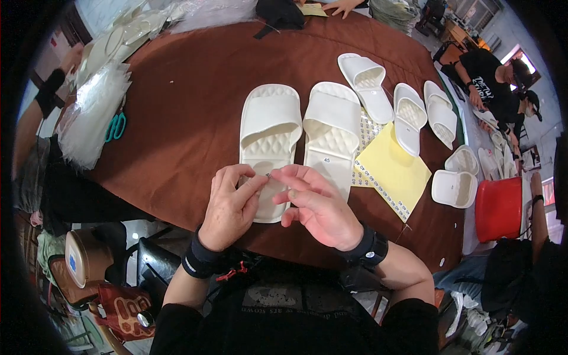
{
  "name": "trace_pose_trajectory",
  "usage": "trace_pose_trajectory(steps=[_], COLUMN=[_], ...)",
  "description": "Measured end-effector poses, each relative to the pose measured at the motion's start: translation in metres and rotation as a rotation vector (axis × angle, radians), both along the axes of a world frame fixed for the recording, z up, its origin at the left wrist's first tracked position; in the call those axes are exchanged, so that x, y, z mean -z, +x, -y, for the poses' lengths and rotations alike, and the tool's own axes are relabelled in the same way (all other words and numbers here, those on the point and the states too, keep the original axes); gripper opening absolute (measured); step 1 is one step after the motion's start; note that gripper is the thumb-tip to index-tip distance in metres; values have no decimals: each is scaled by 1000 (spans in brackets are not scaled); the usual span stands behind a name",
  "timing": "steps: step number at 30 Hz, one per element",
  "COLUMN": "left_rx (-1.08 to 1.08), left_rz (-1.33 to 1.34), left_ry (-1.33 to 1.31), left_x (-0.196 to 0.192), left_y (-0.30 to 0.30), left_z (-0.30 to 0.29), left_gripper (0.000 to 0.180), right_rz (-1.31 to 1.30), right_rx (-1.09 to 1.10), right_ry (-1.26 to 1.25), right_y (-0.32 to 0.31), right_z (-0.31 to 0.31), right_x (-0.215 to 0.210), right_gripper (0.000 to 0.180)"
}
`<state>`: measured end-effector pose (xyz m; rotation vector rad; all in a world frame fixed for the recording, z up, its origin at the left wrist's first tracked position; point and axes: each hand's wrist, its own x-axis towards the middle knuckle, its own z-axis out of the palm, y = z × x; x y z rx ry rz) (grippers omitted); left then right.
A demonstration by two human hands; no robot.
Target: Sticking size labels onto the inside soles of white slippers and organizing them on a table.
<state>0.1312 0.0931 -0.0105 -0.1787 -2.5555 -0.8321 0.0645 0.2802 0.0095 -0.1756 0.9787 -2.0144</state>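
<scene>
Two white slippers lie side by side in front of me, the left slipper [271, 103] partly under my hands and the right slipper [332, 109] bearing a small number sticker [327, 160] on its insole. Over the left slipper's insole, my left hand [232, 204] is closed in a pinch, with a tiny dark-printed label [268, 175] at its fingertips. My right hand [322, 207] is beside it, fingers loosely apart, its index fingertip touching or nearly touching that label. Yellow backing paper [395, 168] with number stickers lies to the right.
More white slippers [410, 118] lie on the brown-covered table [183, 130] toward the right. Teal-handled scissors [116, 126] and clear plastic bags [94, 112] are at the left edge. A red bin [499, 208] stands at right, near other people working.
</scene>
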Motion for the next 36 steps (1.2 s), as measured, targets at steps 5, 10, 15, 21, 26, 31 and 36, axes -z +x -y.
trace_pose_trajectory(steps=[5,10,15,21,26,31,36], left_rx=[-4,5,-20,-1,20,64,24], left_rz=[1,12,42,47,26,-11,-1], left_ry=[2,-77,-144,-180,-213,-196,-175], left_x=[1,-3,-8,-11,-10,-7,-5], left_y=[0,-1,-1,0,0,-2,-3], left_z=[-1,-4,-8,-8,-6,-3,-5], left_gripper=[31,34,38,39,40,40,42], right_rz=[-7,-44,-33,-26,-25,-30,-34], right_rx=[24,27,55,68,70,72,82], right_ry=[18,28,31,27,23,20,37], right_y=[-1,2,1,1,0,-2,-1], right_z=[0,0,-1,-2,-2,-1,-1], right_x=[-4,0,1,3,4,6,4], right_gripper=[39,40,39,39,39,39,38])
